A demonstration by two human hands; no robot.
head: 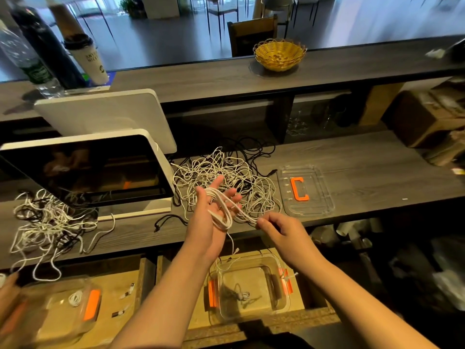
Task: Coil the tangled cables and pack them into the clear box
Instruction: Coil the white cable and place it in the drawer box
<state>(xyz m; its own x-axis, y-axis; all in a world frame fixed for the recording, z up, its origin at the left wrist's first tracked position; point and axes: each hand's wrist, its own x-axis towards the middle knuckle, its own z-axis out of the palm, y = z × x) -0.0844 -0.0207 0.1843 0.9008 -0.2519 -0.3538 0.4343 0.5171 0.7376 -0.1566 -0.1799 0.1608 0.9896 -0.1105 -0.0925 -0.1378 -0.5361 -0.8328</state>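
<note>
The left hand (212,210) is raised palm up over the bench (352,172), fingers straight and spread, with several loops of a white cable (221,215) wound around the palm. The right hand (276,229) pinches that cable's free run between thumb and fingertips, its grip clamped on the strand just right of the coil. Behind the hands lies a tangled pile of white and black cables (221,172). The clear box (251,288) sits below the bench edge, its lid (305,191) on the bench.
</note>
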